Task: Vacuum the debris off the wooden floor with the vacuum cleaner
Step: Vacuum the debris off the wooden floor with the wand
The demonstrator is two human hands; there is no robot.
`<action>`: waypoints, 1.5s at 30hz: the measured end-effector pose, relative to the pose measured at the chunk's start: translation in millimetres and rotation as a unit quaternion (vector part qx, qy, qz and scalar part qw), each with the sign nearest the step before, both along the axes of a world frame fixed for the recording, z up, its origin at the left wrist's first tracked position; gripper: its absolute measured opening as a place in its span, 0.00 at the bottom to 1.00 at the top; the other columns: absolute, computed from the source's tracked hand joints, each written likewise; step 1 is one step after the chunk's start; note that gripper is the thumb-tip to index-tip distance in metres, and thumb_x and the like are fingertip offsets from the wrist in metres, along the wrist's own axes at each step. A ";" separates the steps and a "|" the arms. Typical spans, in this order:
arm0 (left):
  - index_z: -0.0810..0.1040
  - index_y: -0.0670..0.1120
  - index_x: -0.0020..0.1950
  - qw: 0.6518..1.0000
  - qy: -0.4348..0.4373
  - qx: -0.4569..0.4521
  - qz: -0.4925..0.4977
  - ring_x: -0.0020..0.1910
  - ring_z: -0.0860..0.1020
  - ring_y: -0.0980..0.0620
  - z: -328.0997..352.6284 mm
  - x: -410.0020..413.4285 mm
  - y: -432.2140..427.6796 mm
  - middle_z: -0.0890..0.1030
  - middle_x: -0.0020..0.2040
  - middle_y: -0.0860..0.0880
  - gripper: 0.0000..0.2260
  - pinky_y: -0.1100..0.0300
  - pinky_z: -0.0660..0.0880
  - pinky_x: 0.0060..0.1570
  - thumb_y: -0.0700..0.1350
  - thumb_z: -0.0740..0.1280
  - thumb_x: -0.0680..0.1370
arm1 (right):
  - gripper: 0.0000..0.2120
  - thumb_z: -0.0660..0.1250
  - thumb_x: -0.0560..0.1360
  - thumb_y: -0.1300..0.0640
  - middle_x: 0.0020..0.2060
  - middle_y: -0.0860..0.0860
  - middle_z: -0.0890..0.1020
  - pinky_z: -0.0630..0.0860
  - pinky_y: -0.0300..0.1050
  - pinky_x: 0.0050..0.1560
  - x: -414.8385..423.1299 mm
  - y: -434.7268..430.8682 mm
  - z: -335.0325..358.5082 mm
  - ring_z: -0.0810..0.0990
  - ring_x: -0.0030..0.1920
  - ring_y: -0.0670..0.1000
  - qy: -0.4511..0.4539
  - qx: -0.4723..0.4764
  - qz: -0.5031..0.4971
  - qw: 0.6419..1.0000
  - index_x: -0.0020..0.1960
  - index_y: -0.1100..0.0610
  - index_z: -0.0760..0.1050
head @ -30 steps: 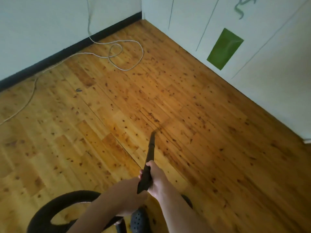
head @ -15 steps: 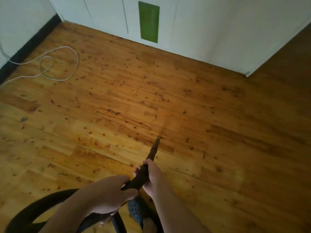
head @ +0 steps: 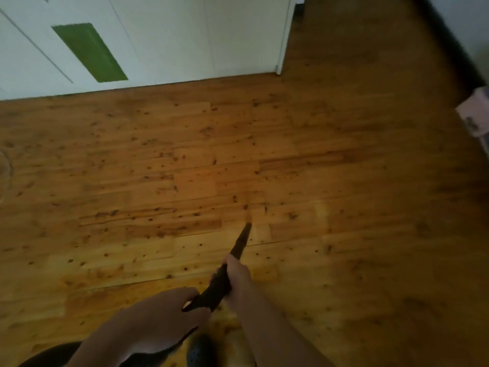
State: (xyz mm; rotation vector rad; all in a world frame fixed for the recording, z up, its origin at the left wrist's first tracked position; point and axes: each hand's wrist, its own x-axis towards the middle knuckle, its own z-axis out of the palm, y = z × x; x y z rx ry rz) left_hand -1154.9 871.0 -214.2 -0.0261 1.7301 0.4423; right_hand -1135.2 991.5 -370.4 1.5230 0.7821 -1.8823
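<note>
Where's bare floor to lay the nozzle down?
Widest bare floor runs between the white panels and the nozzle. Also the dim strip right of the right hand, short of the pink object. Crowded near the left hand: hose, shoe.

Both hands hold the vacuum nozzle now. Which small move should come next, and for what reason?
Probably push the nozzle a little forward: the left hand and right hand both grip it, its tip points at the wooden floor, and dark specks lie just ahead, maybe debris, maybe knots.

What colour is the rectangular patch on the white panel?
The patch is green; the head view shows it best.
</note>
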 end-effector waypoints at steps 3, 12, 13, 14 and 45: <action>0.72 0.56 0.54 0.999 0.000 0.008 -0.038 0.35 0.74 0.59 -4.5 5.6 21.0 0.76 0.43 0.54 0.10 0.67 0.70 0.36 0.59 0.57 0.82 | 0.16 0.63 0.78 0.61 0.46 0.59 0.75 0.77 0.44 0.29 14.3 24.9 -0.2 0.76 0.32 0.53 -0.007 0.031 -0.011 0.999 0.64 0.60 0.66; 0.71 0.49 0.59 0.995 -0.003 -0.003 -0.102 0.39 0.73 0.56 -32.2 66.8 14.3 0.75 0.47 0.51 0.13 0.64 0.71 0.40 0.57 0.60 0.81 | 0.17 0.63 0.78 0.57 0.47 0.58 0.76 0.78 0.47 0.34 82.8 2.4 -7.1 0.77 0.39 0.54 -0.026 0.092 -0.008 0.995 0.65 0.60 0.66; 0.69 0.49 0.60 0.992 0.018 -0.007 -0.125 0.39 0.72 0.57 -35.3 76.1 7.4 0.74 0.46 0.52 0.16 0.66 0.69 0.38 0.59 0.60 0.80 | 0.17 0.63 0.79 0.57 0.47 0.58 0.76 0.79 0.47 0.34 89.5 -8.6 -9.0 0.77 0.39 0.54 -0.022 0.100 -0.018 0.995 0.65 0.60 0.66; 0.68 0.49 0.62 0.988 0.041 -0.011 -0.148 0.39 0.72 0.58 -38.4 85.1 -1.7 0.73 0.46 0.53 0.19 0.67 0.68 0.37 0.61 0.61 0.79 | 0.17 0.63 0.79 0.57 0.47 0.58 0.76 0.79 0.47 0.35 95.3 -21.0 -11.3 0.77 0.38 0.54 -0.017 0.105 -0.026 0.994 0.66 0.59 0.66; 0.64 0.50 0.68 0.923 0.130 -0.022 -0.361 0.63 0.75 0.48 -72.4 218.5 -26.6 0.75 0.60 0.49 0.20 0.56 0.70 0.64 0.60 0.58 0.81 | 0.27 0.62 0.79 0.53 0.54 0.58 0.76 0.80 0.55 0.54 243.2 -56.9 -38.6 0.78 0.48 0.57 -0.037 0.135 -0.114 0.984 0.75 0.57 0.60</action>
